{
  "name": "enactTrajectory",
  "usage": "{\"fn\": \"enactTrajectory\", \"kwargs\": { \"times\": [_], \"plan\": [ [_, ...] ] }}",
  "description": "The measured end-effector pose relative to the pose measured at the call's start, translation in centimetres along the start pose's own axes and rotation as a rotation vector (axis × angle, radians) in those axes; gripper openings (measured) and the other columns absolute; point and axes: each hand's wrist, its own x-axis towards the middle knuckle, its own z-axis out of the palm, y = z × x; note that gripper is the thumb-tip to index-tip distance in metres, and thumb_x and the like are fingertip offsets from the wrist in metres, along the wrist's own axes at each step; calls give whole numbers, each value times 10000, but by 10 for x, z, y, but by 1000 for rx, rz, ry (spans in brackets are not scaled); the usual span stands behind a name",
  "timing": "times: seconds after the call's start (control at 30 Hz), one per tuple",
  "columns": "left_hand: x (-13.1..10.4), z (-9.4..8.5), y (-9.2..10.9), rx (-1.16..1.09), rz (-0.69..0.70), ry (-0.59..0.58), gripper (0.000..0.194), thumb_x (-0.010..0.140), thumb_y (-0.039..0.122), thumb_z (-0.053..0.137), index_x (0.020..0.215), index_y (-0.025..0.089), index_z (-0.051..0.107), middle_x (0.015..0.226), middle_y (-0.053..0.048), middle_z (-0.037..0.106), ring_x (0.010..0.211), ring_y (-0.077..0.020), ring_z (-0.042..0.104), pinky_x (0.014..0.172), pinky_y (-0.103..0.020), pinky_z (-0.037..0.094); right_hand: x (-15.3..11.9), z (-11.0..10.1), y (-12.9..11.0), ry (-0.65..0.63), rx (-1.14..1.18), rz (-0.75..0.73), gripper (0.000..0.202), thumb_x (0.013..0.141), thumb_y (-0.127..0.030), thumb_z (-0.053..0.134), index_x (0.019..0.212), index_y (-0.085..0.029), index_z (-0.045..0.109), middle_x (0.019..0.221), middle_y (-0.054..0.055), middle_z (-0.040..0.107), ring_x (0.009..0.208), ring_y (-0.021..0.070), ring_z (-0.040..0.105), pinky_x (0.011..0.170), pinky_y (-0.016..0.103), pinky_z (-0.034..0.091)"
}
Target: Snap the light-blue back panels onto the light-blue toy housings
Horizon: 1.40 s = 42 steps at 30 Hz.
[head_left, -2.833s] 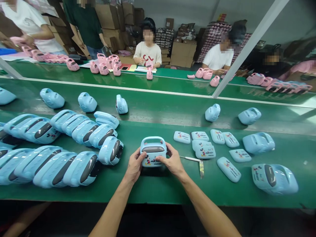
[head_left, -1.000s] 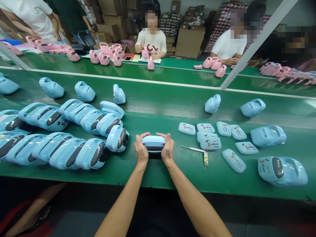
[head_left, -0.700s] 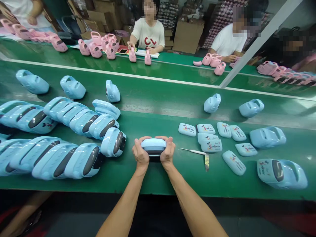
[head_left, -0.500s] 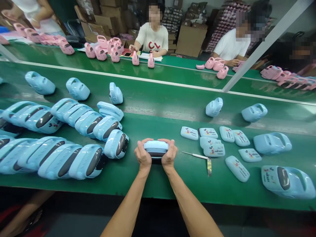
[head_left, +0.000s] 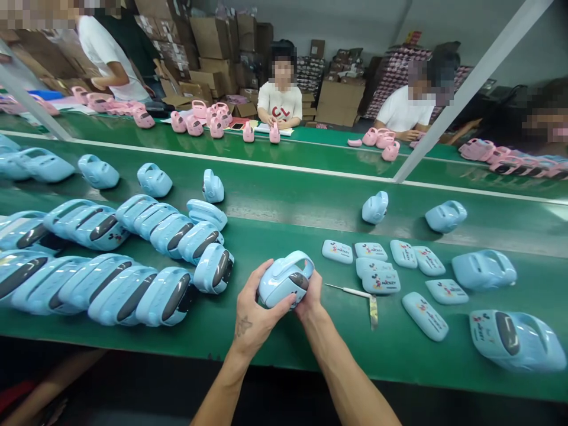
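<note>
Between my hands, above the green bench, is a light blue plastic housing with a loop handle and a dark window. My left hand wraps its left side, thumb across the front. My right hand grips the right side from behind, its fingers partly hidden. Right of my hands lies a thin white-handled hook tool with a yellowish strip at its end. Beyond it are several printed light blue covers. To the left, rows of similar blue housings lean on one another.
The green bench ends close to my body. More housings rest at the right, and others stand on the strip behind. A slanted metal post rises at the right. People sit across the line with pink housings.
The blue housing has turned in my hands, so its handle and dark window now show. My left hand has shifted round its front. The view has tilted up a little.
</note>
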Motion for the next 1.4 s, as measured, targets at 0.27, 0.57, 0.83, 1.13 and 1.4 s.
{"fn": "enactTrajectory", "kwargs": {
  "times": [0.27,0.57,0.83,1.13,1.4],
  "plan": [
    [1,-1,7,8,-47,3,708,658,399,838,1313,228,629,1293,-96,665,1147,-306,635,1016,-404,493,-8,11,-7,182,230,264,394,851,-516,514,670,-196,657,566,69,675,632,271,682,677,414,579],
    [17,-4,-5,-566,-342,79,637,602,367,888,1174,170,688,1061,-72,764,1005,-282,704,848,-330,568,-36,19,-25,100,103,170,384,897,-454,519,960,-175,774,866,73,791,779,245,704,740,367,548],
    [27,-15,-6,-988,-662,151,193,796,330,742,950,214,732,919,-27,804,841,-224,747,823,-369,611,-63,24,-34,-135,-151,-89,366,793,-419,724,1108,-239,773,1159,30,758,1071,244,638,842,312,487],
    [22,-16,-18,-825,-509,36,338,756,483,762,990,242,724,957,-58,803,977,-331,735,842,-481,611,-63,21,-35,-160,-122,-119,378,802,-423,708,1116,-218,759,1163,43,754,1122,281,635,903,357,508],
    [8,-14,-3,-761,-369,-33,741,614,413,872,1276,208,611,1052,-89,774,1004,-345,718,833,-427,605,-69,12,-32,-283,-40,-113,580,681,-314,799,1243,-261,662,1245,32,708,1192,305,615,1048,397,444]
  ]
}}
